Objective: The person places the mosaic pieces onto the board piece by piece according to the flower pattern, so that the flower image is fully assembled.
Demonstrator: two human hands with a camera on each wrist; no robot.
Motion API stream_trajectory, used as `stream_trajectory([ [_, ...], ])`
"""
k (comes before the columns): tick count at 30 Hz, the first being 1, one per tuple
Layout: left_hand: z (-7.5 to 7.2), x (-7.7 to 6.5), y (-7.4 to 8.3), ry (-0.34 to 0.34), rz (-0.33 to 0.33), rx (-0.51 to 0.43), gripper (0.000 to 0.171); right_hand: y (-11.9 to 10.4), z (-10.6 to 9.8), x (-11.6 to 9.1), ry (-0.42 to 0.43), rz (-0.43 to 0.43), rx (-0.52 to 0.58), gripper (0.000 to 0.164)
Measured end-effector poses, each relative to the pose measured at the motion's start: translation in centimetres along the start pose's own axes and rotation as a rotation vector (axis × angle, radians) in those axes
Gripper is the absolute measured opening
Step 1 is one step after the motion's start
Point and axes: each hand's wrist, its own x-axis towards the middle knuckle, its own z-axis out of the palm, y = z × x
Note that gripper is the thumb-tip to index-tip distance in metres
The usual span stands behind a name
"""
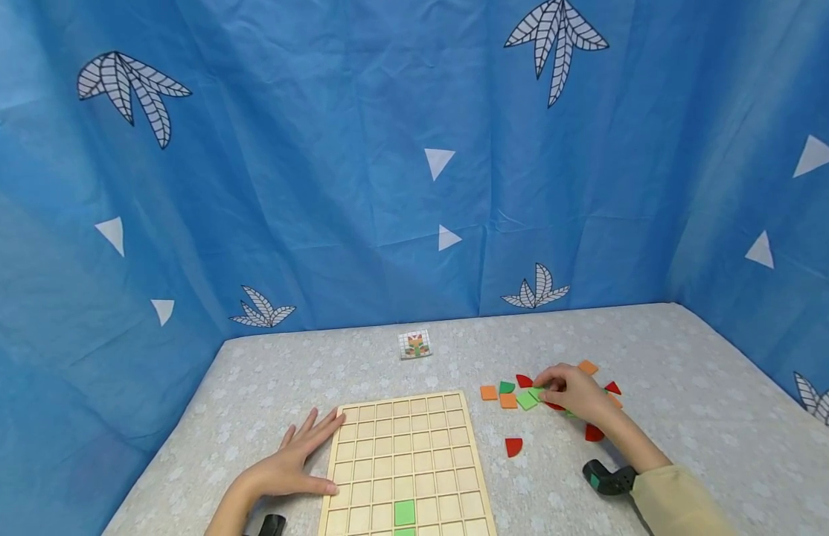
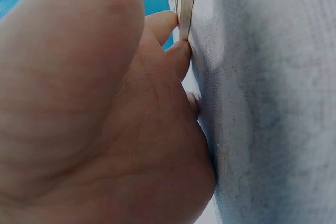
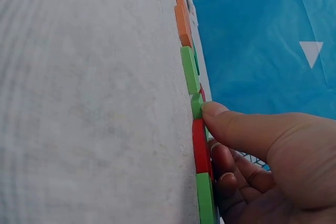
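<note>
My left hand (image 1: 285, 465) rests with spread fingers at the left edge of a wooden grid board (image 1: 383, 447), thumb and fingertips on its rim. Light green square tiles lie in the board's grid, one (image 1: 404, 512) above another at the bottom of the head view. Among loose tiles to the right, my right hand (image 1: 575, 393) pinches a light green square tile (image 3: 197, 106) between thumb and fingers. That tile stays low by the tabletop. Right beside it lies another light green square (image 1: 527, 400). A red tile (image 3: 200, 148) sits under the fingers, partly hidden.
Orange squares (image 1: 489, 392), a dark green quarter-round (image 1: 507, 388) and red pieces are scattered around the right hand. One red quarter-round (image 1: 513, 447) lies nearer the board. A small pattern card (image 1: 414, 345) is at the back. Blue curtain (image 1: 361, 164) surrounds the table.
</note>
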Motion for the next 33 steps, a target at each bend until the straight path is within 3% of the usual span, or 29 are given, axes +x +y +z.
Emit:
stream_trajectory([
  [8,-0.08,0.04,0.12,-0.006,-0.008,-0.013,0.098,-0.04,-0.10,-0.09,-0.018,-0.010,-0.019,0.020],
  [14,-0.08,0.00,0.15,-0.003,-0.010,-0.008,0.098,-0.33,0.06,0.02,-0.008,-0.023,-0.071,0.016],
  [33,-0.06,-0.04,0.17,0.003,0.003,-0.006,0.098,-0.26,0.21,0.05,0.054,-0.025,-0.051,0.015],
])
